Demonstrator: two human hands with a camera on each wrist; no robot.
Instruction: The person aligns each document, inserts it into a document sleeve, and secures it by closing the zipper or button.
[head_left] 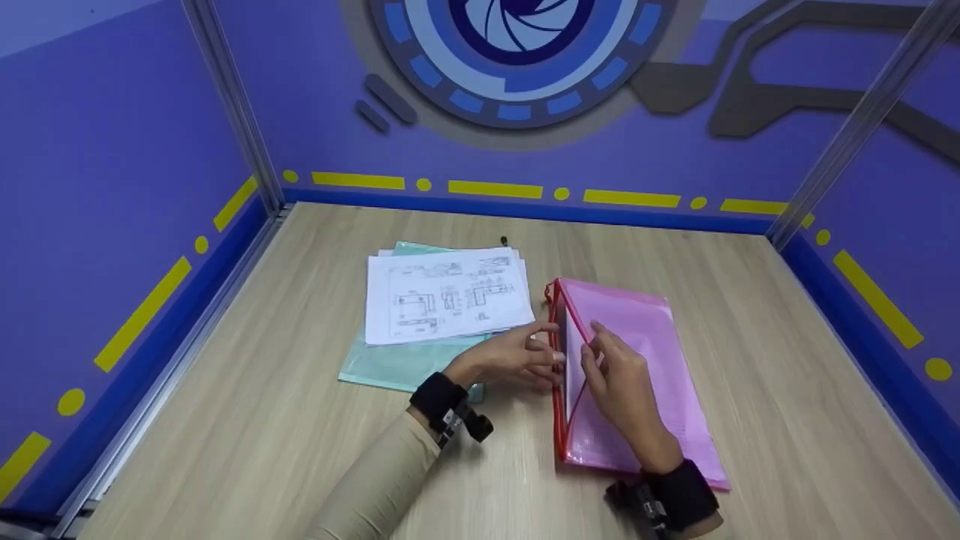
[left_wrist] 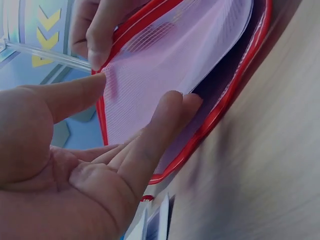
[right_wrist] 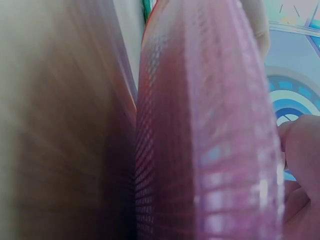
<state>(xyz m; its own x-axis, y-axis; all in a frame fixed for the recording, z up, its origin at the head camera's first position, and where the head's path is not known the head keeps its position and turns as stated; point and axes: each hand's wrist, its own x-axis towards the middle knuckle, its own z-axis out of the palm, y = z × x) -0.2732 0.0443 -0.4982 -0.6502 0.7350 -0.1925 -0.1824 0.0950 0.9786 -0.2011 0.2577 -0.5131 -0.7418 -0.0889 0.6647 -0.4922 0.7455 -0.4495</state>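
Observation:
A pink mesh zip pouch [head_left: 637, 315] with red zipper edging lies on the table, its mouth gaping toward the left. My right hand [head_left: 622, 382] pinches the upper red edge [left_wrist: 137, 30] and holds it raised. White paper [head_left: 571, 367] shows inside the opening. My left hand [head_left: 510, 356] is at the mouth, with its fingers [left_wrist: 150, 145] reaching in and the fingertips right at the paper's edge. Its thumb stands apart, near the lifted rim. In the right wrist view the bulging pouch side [right_wrist: 215, 125] hides most of the right hand.
Left of the pouch, white sheets with technical drawings [head_left: 450, 292] lie on a mint-green pouch [head_left: 405, 367]. A small dark zipper pull [head_left: 504, 241] shows beyond them. Blue-purple panels [head_left: 480, 165] wall the wooden table [head_left: 247, 360] at the back and sides.

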